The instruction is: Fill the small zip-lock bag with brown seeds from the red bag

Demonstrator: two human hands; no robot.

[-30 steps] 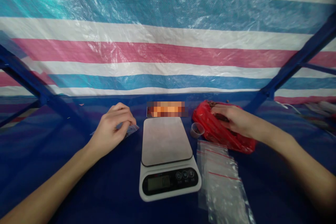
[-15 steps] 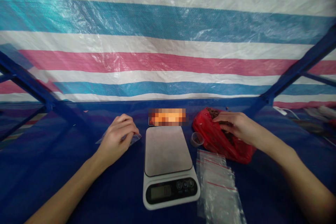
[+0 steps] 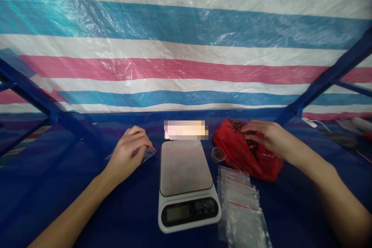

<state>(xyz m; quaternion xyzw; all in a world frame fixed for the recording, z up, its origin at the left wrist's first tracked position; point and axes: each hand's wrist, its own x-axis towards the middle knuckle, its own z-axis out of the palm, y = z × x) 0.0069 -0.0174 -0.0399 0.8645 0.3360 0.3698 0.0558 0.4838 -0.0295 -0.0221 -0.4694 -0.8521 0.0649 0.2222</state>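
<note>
My left hand rests on the blue table left of the scale, its fingers closed on a small clear zip bag that is mostly hidden under the palm. On the right, a red plastic bag lies with its mouth open, showing small brown dried pieces. Over that mouth is my right hand, fingers stretched toward the brown pieces with thumb and forefinger apart. Between the hands stands a white digital scale with a bare metal plate. A small clear cup with something dark in it sits beside the red bag.
Several clear zip bags with red seal lines lie overlapped right of the scale. Behind the scale is a flat object blurred by pixels. Blue frame bars flank the table, and a striped plastic sheet hangs behind.
My right hand has shifted slightly right and up over the red bag, baring more of the brown pieces. My left hand stays almost still. The pixelated patch has turned paler.
</note>
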